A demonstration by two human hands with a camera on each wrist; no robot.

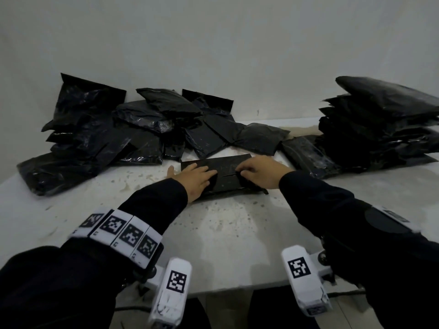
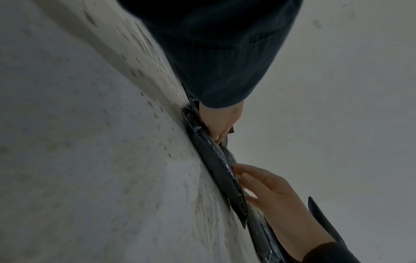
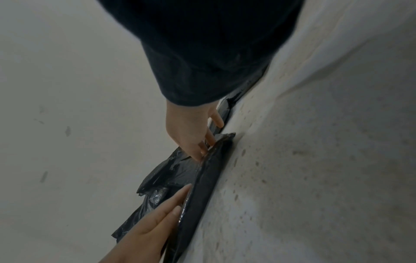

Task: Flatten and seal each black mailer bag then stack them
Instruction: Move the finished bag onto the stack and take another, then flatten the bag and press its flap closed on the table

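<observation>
A flat black mailer bag [image 1: 222, 162] lies on the white table [image 1: 225, 233] at the centre, its flap folded over. My left hand [image 1: 198, 178] rests flat on the bag's left part with straight fingers. My right hand [image 1: 256, 172] presses bent fingertips onto the flap's edge on the right part. The left wrist view shows the bag [image 2: 220, 170] edge-on between the left hand [image 2: 219, 124] and the right hand [image 2: 270, 192]. In the right wrist view the right hand [image 3: 191, 137] pushes on the bag [image 3: 207, 186], and the left hand [image 3: 153, 215] lies along it.
A loose pile of several crumpled black mailer bags [image 1: 107, 134] fills the back left against the wall. A tall stack of flattened bags [image 1: 380, 124] stands at the back right, with another bag [image 1: 306, 153] lying beside it. Bare speckled tabletop stretches toward the near edge.
</observation>
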